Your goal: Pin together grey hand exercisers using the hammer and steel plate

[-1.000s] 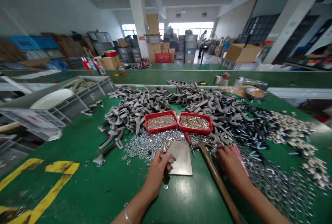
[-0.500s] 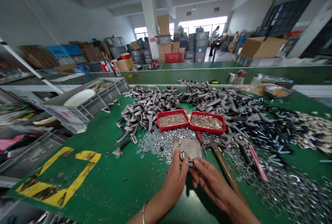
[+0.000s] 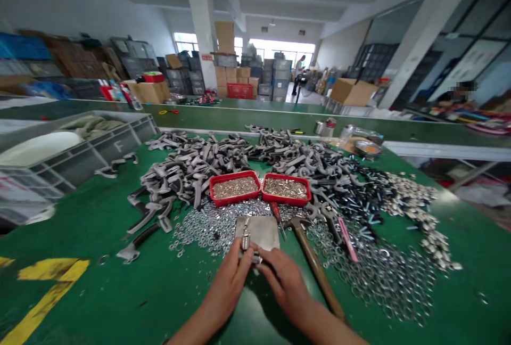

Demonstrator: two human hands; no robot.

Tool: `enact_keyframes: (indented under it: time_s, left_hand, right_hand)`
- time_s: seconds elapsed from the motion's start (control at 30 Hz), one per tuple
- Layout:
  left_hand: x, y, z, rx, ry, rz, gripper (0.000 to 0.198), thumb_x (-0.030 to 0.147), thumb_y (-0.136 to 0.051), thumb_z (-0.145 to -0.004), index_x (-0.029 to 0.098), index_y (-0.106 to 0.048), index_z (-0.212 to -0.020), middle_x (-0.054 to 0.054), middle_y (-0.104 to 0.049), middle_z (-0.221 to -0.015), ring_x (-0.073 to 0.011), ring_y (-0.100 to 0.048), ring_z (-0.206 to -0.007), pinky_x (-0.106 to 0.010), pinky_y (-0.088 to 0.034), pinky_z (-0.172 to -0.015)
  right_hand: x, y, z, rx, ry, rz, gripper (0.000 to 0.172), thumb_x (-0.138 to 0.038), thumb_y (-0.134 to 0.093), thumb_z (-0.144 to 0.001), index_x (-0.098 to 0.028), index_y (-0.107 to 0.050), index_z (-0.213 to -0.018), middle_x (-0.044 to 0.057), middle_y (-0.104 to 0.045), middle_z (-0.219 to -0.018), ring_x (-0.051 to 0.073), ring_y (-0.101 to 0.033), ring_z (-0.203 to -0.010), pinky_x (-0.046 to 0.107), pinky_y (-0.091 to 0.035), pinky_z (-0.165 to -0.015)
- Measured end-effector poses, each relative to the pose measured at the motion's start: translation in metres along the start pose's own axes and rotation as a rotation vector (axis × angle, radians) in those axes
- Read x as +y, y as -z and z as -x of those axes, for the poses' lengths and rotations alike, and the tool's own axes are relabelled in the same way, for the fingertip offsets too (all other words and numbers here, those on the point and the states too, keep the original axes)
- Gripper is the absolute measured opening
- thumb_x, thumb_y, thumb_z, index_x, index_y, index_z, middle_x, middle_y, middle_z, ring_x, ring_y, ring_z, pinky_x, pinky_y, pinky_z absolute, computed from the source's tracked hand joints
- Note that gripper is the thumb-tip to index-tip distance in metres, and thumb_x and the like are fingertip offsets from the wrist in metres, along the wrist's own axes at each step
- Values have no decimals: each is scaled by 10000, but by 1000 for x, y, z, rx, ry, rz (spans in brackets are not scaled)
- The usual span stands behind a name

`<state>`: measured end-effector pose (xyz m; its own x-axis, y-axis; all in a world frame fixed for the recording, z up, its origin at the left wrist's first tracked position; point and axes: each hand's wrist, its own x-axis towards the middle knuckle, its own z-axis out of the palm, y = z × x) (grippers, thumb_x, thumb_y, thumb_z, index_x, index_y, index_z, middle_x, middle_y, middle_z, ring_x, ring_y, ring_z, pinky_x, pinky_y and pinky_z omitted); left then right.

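Observation:
My left hand [image 3: 230, 280] and my right hand [image 3: 281, 280] meet at the near edge of a small steel plate [image 3: 261, 230] on the green table [image 3: 120, 286]. Both pinch a small metal part [image 3: 251, 256] with a threaded piece [image 3: 245, 238] standing up from it. Beside my right hand lies a wooden-handled hammer [image 3: 313, 262]. Loose washers [image 3: 207, 228] spread around the plate. Behind it stand two red trays [image 3: 235, 187] of small metal pieces, the second tray [image 3: 286, 188] to the right.
A big heap of grey metal handles [image 3: 191, 166] and black parts [image 3: 351, 190] covers the table's far half. A pink tool [image 3: 346, 232] and a red screwdriver [image 3: 276, 213] lie by the hammer. A grey crate [image 3: 80, 148] sits left. A person stands far back.
One second ago my right hand was by the hammer and washers; it came over to my left hand. Both hands now hold the small part lower, at the plate's near edge.

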<state>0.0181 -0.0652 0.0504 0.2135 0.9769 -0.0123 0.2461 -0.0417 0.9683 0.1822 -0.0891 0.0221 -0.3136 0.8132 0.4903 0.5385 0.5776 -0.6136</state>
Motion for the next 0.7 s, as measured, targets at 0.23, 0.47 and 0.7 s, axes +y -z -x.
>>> enact_keyframes:
  time_s: [0.23, 0.47, 0.7]
  left_hand:
    - [-26, -10, -24, 69, 5, 42, 352, 530, -474, -927, 210, -608, -983, -75, -675, -981, -246, -623, -920, -350, -492, -833]
    - [-13, -23, -38, 65, 101, 167, 398, 579, -520, -890, 203, -620, -971, -56, -676, -959, -197, -617, -747, -313, -501, -740]
    - [-10, -47, -32, 88, 154, 225, 381, 556, -514, -913, 193, -616, -959, -40, -654, -919, -167, -608, -727, -283, -482, -735]
  right_hand:
    - [76, 89, 37, -116, -369, 431, 318, -283, -475, -979, -288, -577, -1280, 58, -680, -1131, 202, -641, -1021, 316, -510, -899]
    - [204, 240, 94, 43, -766, 696, 59, -175, -553, -797, -184, -610, -808, 111, -695, -808, 264, -653, -780, 387, -497, -744]
    - [213, 240, 96, 54, -764, 750, 161, -244, -451, -905, -174, -596, -914, 126, -685, -828, 255, -662, -743, 347, -478, -686]
